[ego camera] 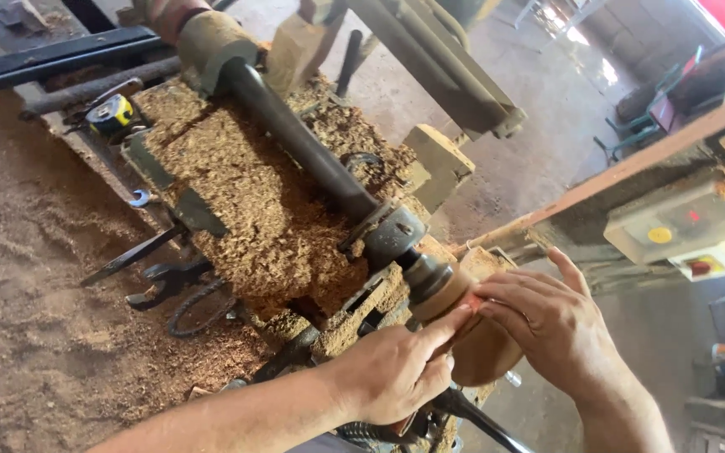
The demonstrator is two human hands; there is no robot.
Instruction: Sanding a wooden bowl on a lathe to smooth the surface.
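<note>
Now a round wood blank [480,348] is held at the near end of the lathe [295,218], against the spindle [425,281]. The left hand [392,373] is pressed to it, fingers together; the right hand [551,323] is laid over its rim, fingers extended, close together. Seating the blank seems in hand; steady, even pressure is called for next.

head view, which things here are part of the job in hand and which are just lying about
In hand:
- left hand and right hand, fingertips on the round wooden piece
- lathe spindle carrying it

Lying about:
- tape measure
- wrenches
- wood shavings
- switch box
</note>
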